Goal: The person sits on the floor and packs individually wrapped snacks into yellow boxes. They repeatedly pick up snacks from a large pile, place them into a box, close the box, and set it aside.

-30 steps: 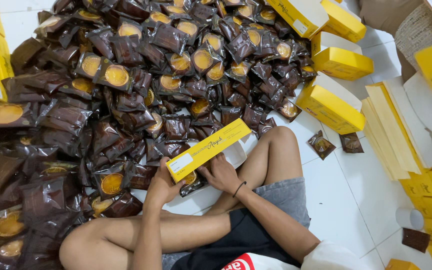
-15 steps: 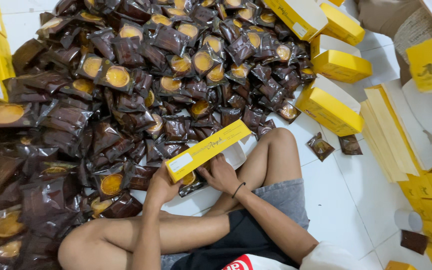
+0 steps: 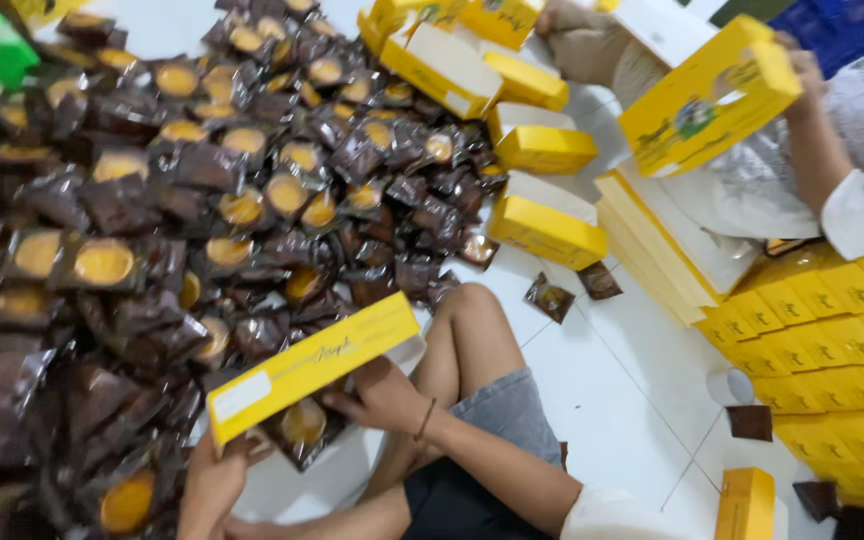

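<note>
White tiled floor [image 3: 612,400], mid-frame: long yellow box [image 3: 312,365] gripped at both ends, left hand [image 3: 214,478], right hand [image 3: 384,397]; fingers wrapped on it. Box-filling step; next needs a wrapped cake [image 3: 304,425] from the pile.

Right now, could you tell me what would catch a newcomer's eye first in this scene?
A huge heap of dark brown snack packets with round golden centres covers the floor on the left. In front of it, the left hand and right hand hold a long yellow box between them. Stacks of yellow boxes fill the right side, where another person's hand lifts an open one.
</note>
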